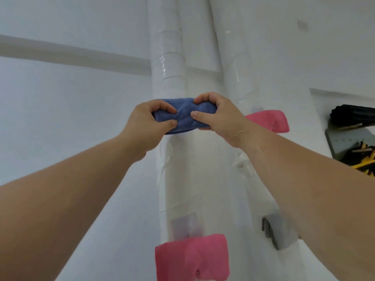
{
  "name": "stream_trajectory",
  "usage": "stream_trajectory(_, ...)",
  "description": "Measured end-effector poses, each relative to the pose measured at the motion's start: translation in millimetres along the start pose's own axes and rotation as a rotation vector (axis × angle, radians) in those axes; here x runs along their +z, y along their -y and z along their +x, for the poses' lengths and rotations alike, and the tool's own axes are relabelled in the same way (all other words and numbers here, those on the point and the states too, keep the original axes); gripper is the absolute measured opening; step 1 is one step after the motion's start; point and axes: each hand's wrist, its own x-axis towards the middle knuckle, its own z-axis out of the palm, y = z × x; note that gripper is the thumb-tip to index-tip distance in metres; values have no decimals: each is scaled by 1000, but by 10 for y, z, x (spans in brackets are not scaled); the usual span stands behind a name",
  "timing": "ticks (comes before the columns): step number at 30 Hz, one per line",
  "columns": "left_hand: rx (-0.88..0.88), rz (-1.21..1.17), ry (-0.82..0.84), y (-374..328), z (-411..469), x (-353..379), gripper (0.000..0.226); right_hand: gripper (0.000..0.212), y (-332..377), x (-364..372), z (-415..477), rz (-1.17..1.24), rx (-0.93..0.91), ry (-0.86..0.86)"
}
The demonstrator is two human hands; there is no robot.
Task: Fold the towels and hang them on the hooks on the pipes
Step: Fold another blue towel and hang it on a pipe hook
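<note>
Up high, both hands are clamped on the blue towel (185,116). The left hand (149,121) pinches its left end between thumb and curled fingers. The right hand (220,116) grips the right end the same way, thumb in front and fingers curled over the top edge. Between them the towel is a short folded bundle, held level against the front of the left pipe (172,67), a white wrapped column running up the wall (71,118). Whether a hook sits behind the bundle cannot be told, since cloth and fingers cover that spot. Just right of the right hand, an upper pink towel (271,122) hangs folded on the right pipe (236,74) (its left part is hidden by the wrist). Further down the left pipe a lower pink towel (192,258) hangs folded, with a small metal tip (197,272) showing near its bottom edge and a clear stick-on pad (185,223) on the pipe just above it. Across from it, low on the right pipe, a grey towel (279,230) hangs folded, partly behind the right forearm (314,179). At the far right edge a recess (316,94) in the wall holds black and yellow items (363,161), too blurred to name.
</note>
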Motion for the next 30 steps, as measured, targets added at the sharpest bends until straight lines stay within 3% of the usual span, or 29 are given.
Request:
stream_trajectory(12,-33,92,-45,205,460,-12,23,29,-369,167,471,-25,-41,-131)
stream_trajectory(20,-109,-48,-43,374,229,12,27,33,-481,162,276,-101,-30,-60)
stream_trajectory(24,-109,-78,-47,410,215,41,14,19,-498,190,248,-168,-23,-39)
stream_trajectory(27,59,363,-179,356,294,70,9,12,-496,220,259,-553,-113,-128)
stream_trajectory(30,316,914,-151,304,290,122,20,38,-535,265,220,-850,-275,-173)
